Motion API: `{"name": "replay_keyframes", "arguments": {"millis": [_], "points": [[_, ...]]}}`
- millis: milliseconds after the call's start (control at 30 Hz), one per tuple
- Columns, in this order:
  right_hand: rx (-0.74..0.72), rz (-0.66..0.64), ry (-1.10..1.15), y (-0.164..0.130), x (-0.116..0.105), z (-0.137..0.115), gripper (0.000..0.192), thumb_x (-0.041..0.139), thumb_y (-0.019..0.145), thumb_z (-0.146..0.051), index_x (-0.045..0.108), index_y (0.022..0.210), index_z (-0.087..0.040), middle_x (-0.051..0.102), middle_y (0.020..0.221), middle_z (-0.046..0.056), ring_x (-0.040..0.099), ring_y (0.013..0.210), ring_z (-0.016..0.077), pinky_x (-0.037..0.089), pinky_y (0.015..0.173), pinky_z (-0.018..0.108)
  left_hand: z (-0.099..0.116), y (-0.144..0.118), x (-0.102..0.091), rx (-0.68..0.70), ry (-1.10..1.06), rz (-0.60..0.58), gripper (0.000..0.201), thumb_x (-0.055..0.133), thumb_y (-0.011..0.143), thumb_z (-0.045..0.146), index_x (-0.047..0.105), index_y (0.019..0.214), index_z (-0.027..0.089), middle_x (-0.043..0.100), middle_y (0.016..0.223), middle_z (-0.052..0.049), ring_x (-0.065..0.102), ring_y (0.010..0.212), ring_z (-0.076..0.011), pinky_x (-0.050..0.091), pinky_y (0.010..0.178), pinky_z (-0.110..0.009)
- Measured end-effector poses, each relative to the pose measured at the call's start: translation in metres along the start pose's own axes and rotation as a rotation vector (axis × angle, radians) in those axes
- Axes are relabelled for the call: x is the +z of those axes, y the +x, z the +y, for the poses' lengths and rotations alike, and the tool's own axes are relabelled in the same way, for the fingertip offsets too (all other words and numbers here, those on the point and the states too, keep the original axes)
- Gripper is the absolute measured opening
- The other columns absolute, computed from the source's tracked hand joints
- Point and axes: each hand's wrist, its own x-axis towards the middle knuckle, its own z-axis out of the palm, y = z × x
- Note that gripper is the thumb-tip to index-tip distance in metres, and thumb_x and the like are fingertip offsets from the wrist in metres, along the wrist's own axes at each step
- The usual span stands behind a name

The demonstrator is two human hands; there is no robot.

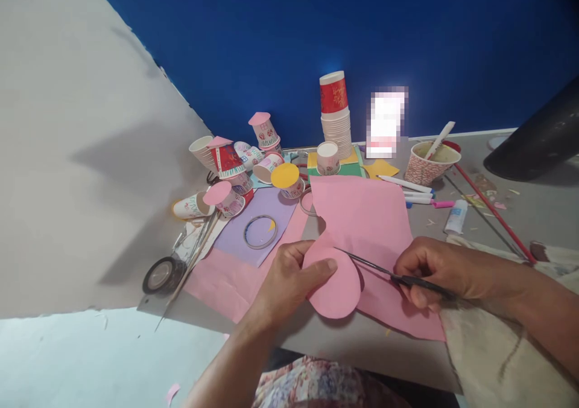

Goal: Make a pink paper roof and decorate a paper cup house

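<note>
My left hand (301,275) pinches a sheet of pink paper (366,215), its thumb lying on a rounded, partly cut-out piece (339,293). That piece is still joined to the larger sheet at its upper left. In my right hand (425,269) is a pair of black-handled scissors (371,263), fingers wrapped round the handles. The blades reach left along the upper edge of the rounded piece, their tips near the joined part. How far the blades are apart is hard to make out.
Decorated paper cups (228,200) crowd the back left. A cup stack (337,127) stands against the blue wall. Black tape (163,275), brushes (194,257) and a tape ring (260,232) lie left. Markers (407,184), a glue stick (456,217) and a cup with a stick (429,163) are right.
</note>
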Motion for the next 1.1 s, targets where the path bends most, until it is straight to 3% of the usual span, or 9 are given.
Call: {"name": "replay_keyframes", "arguments": {"millis": [200,433,700,1100], "points": [[-0.031,0.010,0.033,0.005,0.002,0.007,0.053,0.091,0.069,-0.065,0.076,0.070,-0.014,0.068,0.058,0.003,0.056,0.052,0.0110,0.036,0.049,0.021,-0.019,-0.003,0.004,0.057,-0.071,0.183,0.041,0.088,0.076,0.053,0.077,0.080,0.014,0.071,0.070,-0.005,0.062,0.064,-0.0176,0.049,0.060,-0.028],[-0.115,0.021,0.014,0.009,0.003,0.014,0.072,0.085,0.065,-0.084,0.074,0.072,-0.013,0.067,0.058,0.004,0.054,0.052,0.0105,0.032,0.049,0.021,-0.025,0.001,0.012,0.110,-0.115,0.269,0.041,0.085,0.078,0.055,0.077,0.081,0.015,0.071,0.070,-0.004,0.064,0.063,-0.0182,0.051,0.060,-0.028],[-0.078,0.031,0.000,0.008,0.008,0.005,0.082,0.081,0.058,-0.092,0.074,0.071,-0.012,0.064,0.056,0.003,0.050,0.050,0.0090,0.028,0.047,0.021,-0.015,0.000,0.016,0.084,-0.133,0.256,0.036,0.084,0.079,0.050,0.076,0.078,0.015,0.071,0.067,-0.005,0.065,0.059,-0.0187,0.052,0.057,-0.028],[-0.111,0.005,0.078,0.012,0.010,0.012,0.059,0.089,0.071,-0.070,0.073,0.073,-0.013,0.062,0.055,0.000,0.049,0.050,0.0085,0.031,0.047,0.020,-0.005,0.001,0.018,0.031,-0.167,0.190,0.034,0.083,0.078,0.045,0.074,0.076,0.013,0.075,0.067,-0.009,0.068,0.057,-0.0201,0.051,0.055,-0.028]]}}
